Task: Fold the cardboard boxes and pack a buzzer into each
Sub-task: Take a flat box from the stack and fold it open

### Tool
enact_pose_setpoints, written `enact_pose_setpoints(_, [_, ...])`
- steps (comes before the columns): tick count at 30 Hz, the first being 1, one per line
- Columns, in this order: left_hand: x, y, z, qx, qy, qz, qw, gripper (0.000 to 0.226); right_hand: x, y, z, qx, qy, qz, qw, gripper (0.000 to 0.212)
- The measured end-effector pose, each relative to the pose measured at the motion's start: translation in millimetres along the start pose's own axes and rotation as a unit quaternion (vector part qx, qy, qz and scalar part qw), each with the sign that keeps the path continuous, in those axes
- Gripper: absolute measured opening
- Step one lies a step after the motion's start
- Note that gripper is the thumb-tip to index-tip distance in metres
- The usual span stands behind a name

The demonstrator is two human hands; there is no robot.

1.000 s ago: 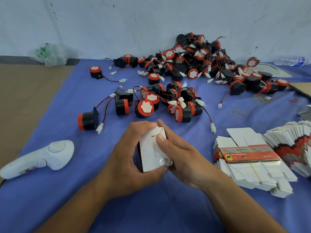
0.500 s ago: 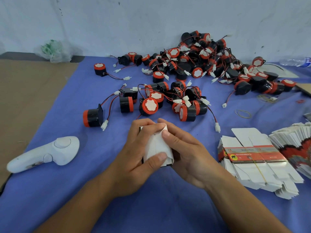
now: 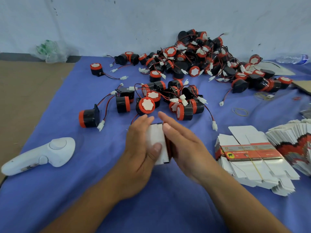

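Left hand (image 3: pixel 139 147) grip closed around small folded box (image 3: pixel 157 143), thumb across its white face. Contents not visible. Right hand (image 3: pixel 183 145) flat, fingers straight, pressing box's right side, holding nothing. Loose buzzers (image 3: pixel 148 105) just beyond both grips; banded stack of flat boxes (image 3: pixel 249 158) right of right grip.

Both forearms are extended from the lower edge, converging toward the centre. The left hand (image 3: pixel 141 145) is held at nine o'clock of the folded box (image 3: pixel 157 143), fingers stretched toward twelve o'clock and the thumb pressed across its white face. The right hand (image 3: pixel 181 145) is laid flat at three o'clock, palm inward, fingers extended and together, the thumb at the top edge
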State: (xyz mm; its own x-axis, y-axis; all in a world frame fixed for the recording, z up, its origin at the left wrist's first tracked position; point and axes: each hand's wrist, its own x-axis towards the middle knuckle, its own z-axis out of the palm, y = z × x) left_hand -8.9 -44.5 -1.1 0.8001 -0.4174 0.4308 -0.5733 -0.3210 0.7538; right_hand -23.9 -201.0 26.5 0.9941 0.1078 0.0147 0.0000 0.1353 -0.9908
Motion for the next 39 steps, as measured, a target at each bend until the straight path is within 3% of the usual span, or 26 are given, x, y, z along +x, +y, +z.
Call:
enact_pose_setpoints(1, [1,1,-1,-0.047,-0.006,-0.03,0.998,0.043,-1,-3,-5,-0.014,-0.002,-0.027,1.0,0.063])
enact_pose_setpoints(3, [3,2,-5,-0.159,-0.017,-0.082,0.984,0.035,-4,-8,-16,-0.153,-0.008,-0.115,0.982,0.083])
enact_pose_setpoints(5, [5,2,-8,-0.222,-0.003,-0.12,0.968,0.023,-6,-6,-24,-0.36,-0.026,-0.202,0.91,0.093])
enact_pose_setpoints(7, [6,2,-8,-0.218,0.015,-0.13,0.967,0.029,-5,2,-21,-0.515,-0.056,-0.251,0.818,0.102])
enact_pose_setpoints(9, [7,-1,-10,-0.198,0.02,-0.144,0.97,0.044,-3,6,-11,-0.575,-0.069,-0.257,0.774,0.11])
enact_pose_setpoints(11, [10,-5,-12,-0.202,0.024,-0.168,0.965,0.055,-3,6,-9,-0.582,-0.068,-0.257,0.768,0.113])
enact_pose_setpoints(14, [11,-8,-14,-0.218,0.011,-0.173,0.96,0.06,-8,0,-13,-0.554,-0.072,-0.271,0.784,0.101])
enact_pose_setpoints(17, [7,-7,-10,-0.229,-0.04,-0.154,0.96,0.061,-12,-2,-12,-0.559,-0.104,-0.252,0.783,0.105])
enact_pose_setpoints(21, [7,-8,-8,-0.201,0.009,-0.154,0.967,0.054,-12,-5,-14,-0.517,-0.114,-0.244,0.813,0.103])
enact_pose_setpoints(23, [8,-8,-5,-0.226,0.032,-0.152,0.962,0.048,-10,-4,-12,-0.477,-0.068,-0.311,0.819,0.087])
enact_pose_setpoints(25, [9,-9,-2,-0.285,0.075,-0.148,0.944,0.04,-7,-1,-10,-0.434,0.05,-0.39,0.811,0.061])
enact_pose_setpoints(26, [10,-10,-3,-0.308,0.091,-0.146,0.936,0.039,-5,1,-9,-0.403,0.121,-0.388,0.82,0.051])
enact_pose_setpoints(28, [10,-11,-5,-0.332,0.088,-0.132,0.93,0.038,-1,1,-7,-0.33,0.216,-0.29,0.872,0.049])
enact_pose_setpoints(30, [9,-12,-4,-0.356,0.063,-0.117,0.925,0.044,2,3,-8,-0.26,0.193,-0.135,0.937,0.048])
enact_pose_setpoints(32, [7,-9,-2,-0.394,0.048,-0.123,0.91,0.051,5,8,-9,-0.228,0.136,-0.057,0.962,0.03])
enact_pose_setpoints(35, [9,-5,-2,-0.455,0.067,-0.146,0.876,0.052,5,9,-5,-0.157,0.114,-0.069,0.979,0.038])
enact_pose_setpoints(39, [12,0,-5,-0.504,0.107,-0.199,0.833,0.042,8,13,7,0.069,0.047,-0.078,0.993,0.037])
